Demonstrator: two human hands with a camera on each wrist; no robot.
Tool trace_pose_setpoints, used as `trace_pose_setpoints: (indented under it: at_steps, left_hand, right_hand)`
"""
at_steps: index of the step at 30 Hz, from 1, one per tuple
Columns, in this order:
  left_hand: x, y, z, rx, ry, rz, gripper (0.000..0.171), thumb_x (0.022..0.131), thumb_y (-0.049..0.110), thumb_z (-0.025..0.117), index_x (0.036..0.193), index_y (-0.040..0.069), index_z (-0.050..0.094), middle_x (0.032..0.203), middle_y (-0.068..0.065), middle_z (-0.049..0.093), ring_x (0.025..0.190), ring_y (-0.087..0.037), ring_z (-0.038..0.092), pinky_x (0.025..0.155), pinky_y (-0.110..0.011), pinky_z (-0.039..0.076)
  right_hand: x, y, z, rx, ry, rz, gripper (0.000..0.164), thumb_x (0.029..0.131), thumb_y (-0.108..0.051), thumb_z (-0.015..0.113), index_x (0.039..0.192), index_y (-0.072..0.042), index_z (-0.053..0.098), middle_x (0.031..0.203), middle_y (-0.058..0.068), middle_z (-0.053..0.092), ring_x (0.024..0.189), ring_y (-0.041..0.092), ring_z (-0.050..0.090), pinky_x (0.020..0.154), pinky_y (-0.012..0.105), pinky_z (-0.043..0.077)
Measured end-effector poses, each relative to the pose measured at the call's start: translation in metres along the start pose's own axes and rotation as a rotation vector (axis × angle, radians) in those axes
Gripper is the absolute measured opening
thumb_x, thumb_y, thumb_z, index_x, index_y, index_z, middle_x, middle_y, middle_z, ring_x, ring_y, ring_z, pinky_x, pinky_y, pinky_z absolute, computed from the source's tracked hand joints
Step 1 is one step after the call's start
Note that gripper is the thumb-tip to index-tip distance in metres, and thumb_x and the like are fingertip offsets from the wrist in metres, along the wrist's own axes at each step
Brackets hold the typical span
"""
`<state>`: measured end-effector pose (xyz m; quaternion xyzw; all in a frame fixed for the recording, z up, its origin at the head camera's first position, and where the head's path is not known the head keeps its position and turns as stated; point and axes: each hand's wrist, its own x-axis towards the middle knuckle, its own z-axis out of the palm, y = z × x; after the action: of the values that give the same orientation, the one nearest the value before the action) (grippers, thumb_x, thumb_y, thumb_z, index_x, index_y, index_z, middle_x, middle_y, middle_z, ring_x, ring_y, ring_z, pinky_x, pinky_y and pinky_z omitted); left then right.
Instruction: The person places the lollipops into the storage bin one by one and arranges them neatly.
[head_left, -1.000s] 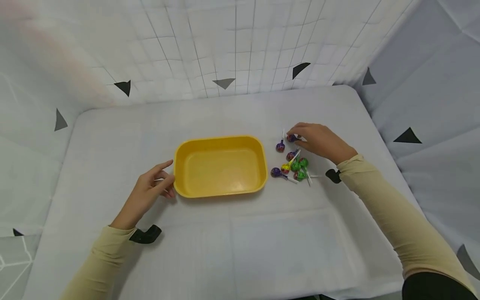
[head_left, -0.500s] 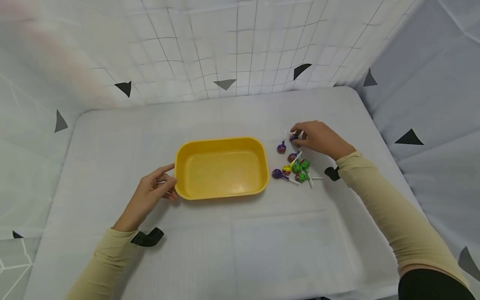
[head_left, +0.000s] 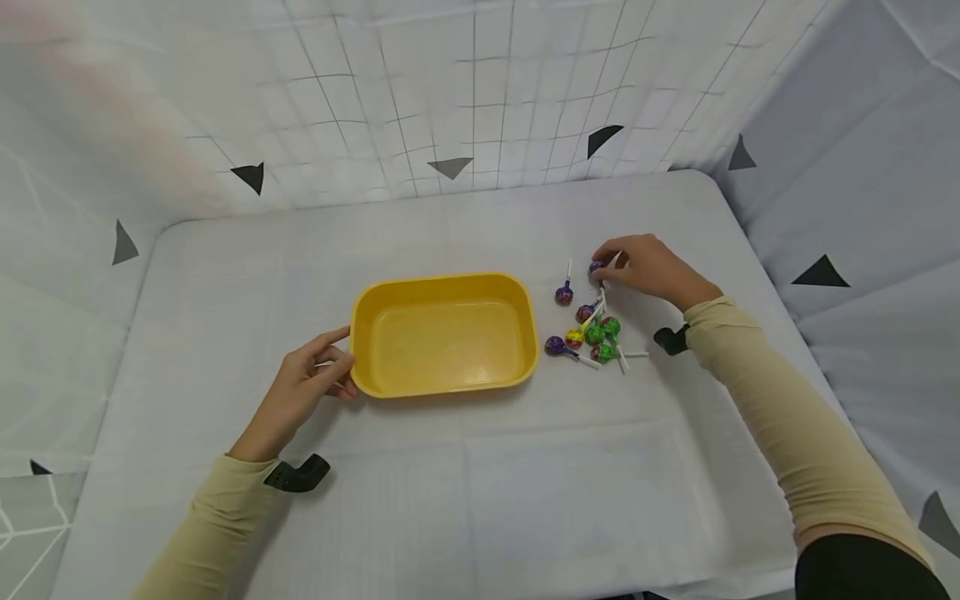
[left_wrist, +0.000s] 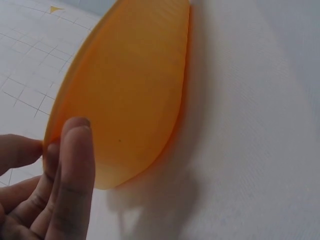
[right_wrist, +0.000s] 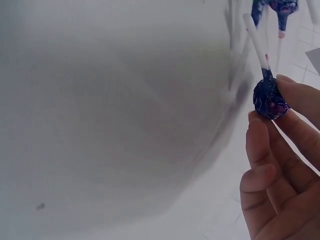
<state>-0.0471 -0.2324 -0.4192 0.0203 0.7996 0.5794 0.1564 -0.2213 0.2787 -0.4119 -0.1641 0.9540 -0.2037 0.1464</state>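
My right hand [head_left: 651,268] pinches a purple-wrapped lollipop [right_wrist: 270,100] by its round head between thumb and fingertips. In the right wrist view its white stick points up and away from the palm. Close by on the table lie other purple lollipops [head_left: 564,295], a yellow one [head_left: 574,338] and several green ones [head_left: 603,353], sticks crossing. My left hand [head_left: 303,382] is at the left end of a shallow yellow tray [head_left: 444,393]. Its fingertips touch the tray's outer wall and rim, with the fingers loosely bent. Nothing lies inside the tray.
A white cloth covers the table [head_left: 450,500]. White sheets with dark triangle marks [head_left: 821,272] hang behind and at both sides. The lollipop group sits just right of the tray.
My right hand has drawn slightly right and away from me with the purple lollipop, whose stick now points toward the pile. The left hand and tray have stayed essentially in place.
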Motion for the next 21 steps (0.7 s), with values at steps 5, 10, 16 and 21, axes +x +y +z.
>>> trace_pose_setpoints:
  at_steps: [5,10,16,21]
  left_hand:
    - [-0.001,0.001,0.0,-0.011,-0.004,-0.001,0.057,0.108,0.025,0.058,0.159,0.008,0.039,0.107,-0.025,0.064,0.078,-0.021,0.074,0.075,-0.033,0.065]
    - [-0.001,0.001,0.0,-0.01,-0.009,0.005,0.058,0.108,0.026,0.057,0.159,0.007,0.037,0.107,-0.026,0.064,0.078,-0.019,0.074,0.075,-0.032,0.065]
    - [-0.001,0.0,0.0,-0.014,-0.006,0.008,0.058,0.108,0.025,0.057,0.159,0.006,0.037,0.105,-0.024,0.065,0.077,-0.019,0.074,0.075,-0.032,0.065]
    - [-0.001,-0.001,0.0,-0.018,-0.009,-0.001,0.058,0.108,0.027,0.056,0.16,0.008,0.036,0.108,-0.027,0.064,0.078,-0.019,0.074,0.076,-0.033,0.065]
  right_hand:
    - [-0.005,-0.002,-0.01,0.002,0.044,-0.012,0.032,0.098,-0.023,0.073,0.125,-0.005,0.071,0.116,0.016,0.073,0.103,0.03,0.066,0.078,0.04,0.053]
    - [-0.009,-0.013,-0.021,0.026,0.073,-0.012,0.033,0.098,-0.028,0.073,0.124,-0.008,0.071,0.118,0.016,0.072,0.104,0.03,0.063,0.075,0.036,0.052]
    - [-0.011,-0.043,-0.027,0.064,0.087,-0.065,0.035,0.097,-0.038,0.073,0.122,-0.013,0.073,0.115,0.01,0.073,0.1,0.024,0.063,0.075,0.032,0.052]
    - [-0.014,-0.076,-0.028,0.115,0.081,-0.159,0.027,0.095,-0.035,0.077,0.114,-0.016,0.076,0.107,0.004,0.074,0.091,0.019,0.061,0.068,0.027,0.052]
